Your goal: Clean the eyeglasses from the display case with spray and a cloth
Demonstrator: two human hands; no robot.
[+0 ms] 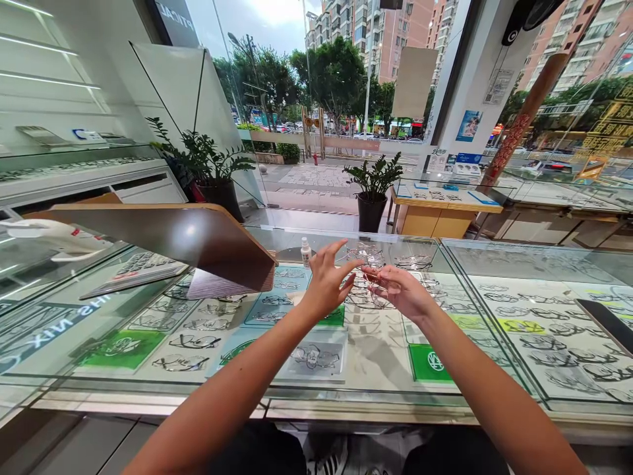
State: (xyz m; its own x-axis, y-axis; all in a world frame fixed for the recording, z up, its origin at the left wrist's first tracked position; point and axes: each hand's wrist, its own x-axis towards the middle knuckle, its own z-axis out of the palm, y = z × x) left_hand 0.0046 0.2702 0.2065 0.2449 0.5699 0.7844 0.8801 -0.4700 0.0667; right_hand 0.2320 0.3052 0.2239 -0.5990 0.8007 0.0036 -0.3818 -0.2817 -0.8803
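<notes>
One left hand [324, 280], spread loose, one right hand [401, 290] beside eyeglasses [366, 253], grip unclear, glass counter [378, 394] below

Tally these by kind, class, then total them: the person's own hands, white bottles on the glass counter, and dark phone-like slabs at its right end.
Hands: 2 (left hand, right hand)
White bottle: 1
Dark phone-like slab: 1
Total: 4

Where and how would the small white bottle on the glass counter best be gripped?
The white bottle is probably best pinched around its body, below the narrow top, coming from its right, where the left hand is. It stands upright, so thumb and fingers could close on opposite sides.
</notes>
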